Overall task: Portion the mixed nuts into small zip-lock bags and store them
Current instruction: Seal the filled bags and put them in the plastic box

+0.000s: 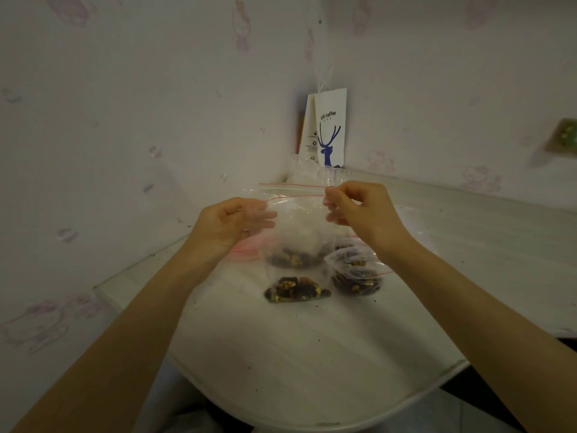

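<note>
A clear zip-lock bag (296, 226) with a red seal line hangs upright above the white table (296, 354), a small heap of mixed nuts in its bottom. My left hand (228, 223) pinches its top left corner. At the top right end of the seal, my right hand (359, 207) pinches the bag. A filled small bag of nuts (296, 290) lies flat on the table in front of it. Another small bag with nuts (356, 275) sits to the right, its mouth gaping.
A white paper coffee bag (329, 132) with a blue deer stands in the wall corner behind. More clear zip-lock bags (290, 189) lie at the back of the table. Crumbs dot the table top. The rounded table edge is near my body.
</note>
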